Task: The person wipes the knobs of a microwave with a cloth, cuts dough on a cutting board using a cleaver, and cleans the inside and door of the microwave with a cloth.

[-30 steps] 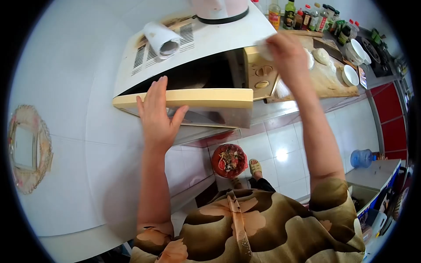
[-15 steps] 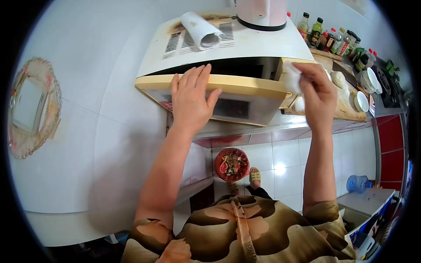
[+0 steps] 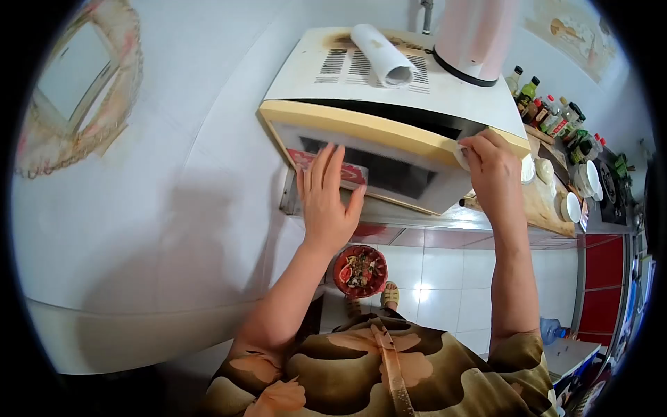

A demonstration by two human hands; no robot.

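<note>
Spreading left hand (image 3: 328, 210) against or just in front of lower left of microwave door (image 3: 448, 182); can't tell whether touching. Pinching white wad (image 3: 461, 157) in right hand (image 3: 496, 168) at door's upper right corner; mostly covered by grip, cloth or paper hard to say. Showing only a dark slit (image 3: 410, 119) above door, ajar on microwave (image 3: 458, 97); interior unreadable. On top: white roll (image 3: 381, 54) with near end open; beside it, pink kettle (image 3: 476, 35), cut off by upper edge. To the right, on worktop (image 3: 389, 214): wooden board (image 3: 545, 208), partly behind right wrist, with dough (image 3: 545, 171) and white bowl (image 3: 570, 207). Farther back: bottles (image 3: 556, 121), labels too small to read. Below, on floor (image 3: 445, 278): red bucket (image 3: 362, 293) of scraps (image 3: 365, 267), hard to sort out. Far left: ornate frame (image 3: 128, 66), cut off by dark lens rim.
</note>
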